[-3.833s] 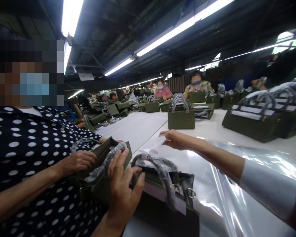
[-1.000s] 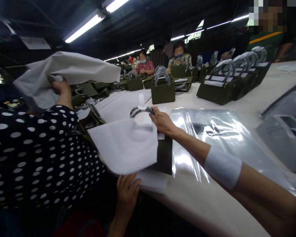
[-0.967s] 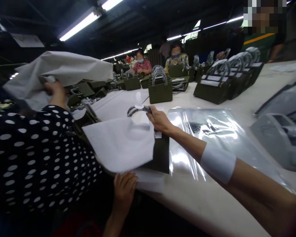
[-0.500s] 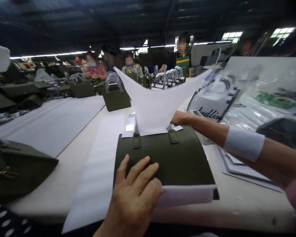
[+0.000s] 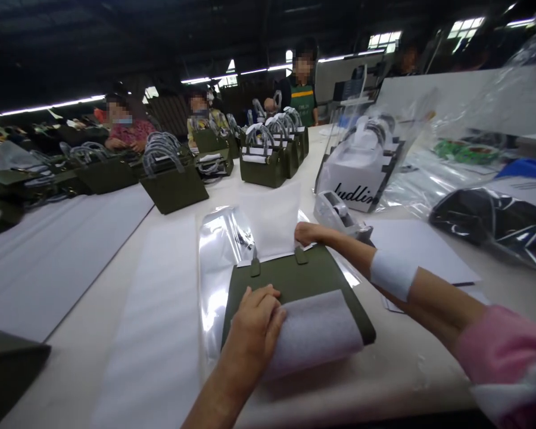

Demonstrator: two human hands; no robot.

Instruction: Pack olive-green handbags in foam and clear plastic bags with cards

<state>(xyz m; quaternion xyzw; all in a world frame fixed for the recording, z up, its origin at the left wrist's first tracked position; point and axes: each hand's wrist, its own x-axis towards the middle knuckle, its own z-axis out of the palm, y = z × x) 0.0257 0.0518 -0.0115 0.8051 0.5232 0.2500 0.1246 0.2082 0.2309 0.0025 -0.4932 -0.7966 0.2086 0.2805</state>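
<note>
A dark green handbag (image 5: 295,279) lies flat in front of me, its two handle tabs pointing away. Folded over its near end is a white wrapping sheet (image 5: 317,328). My left hand (image 5: 252,319) rests on the bag with its fingers drawn together, pinching the sheet's left edge down. Another white piece (image 5: 270,220) stands up behind the handles; whether it is the same sheet I cannot tell. At that piece's right edge my right hand (image 5: 307,233) is closed on it, fingertips hidden. Clear plastic (image 5: 214,256) lies under the bag.
A tape dispenser (image 5: 335,214) and a plastic-wrapped bag (image 5: 357,176) stand beyond my right hand. White sheets (image 5: 415,250) and black plastic (image 5: 495,220) lie at right. Finished-looking green handbags (image 5: 261,170) stand further back. Several people sit or stand behind them.
The white sheet now lies over the bag's near end, and my left hand's spread fingers have drawn together on it. The upright white piece stands lower. My view has shifted right.
</note>
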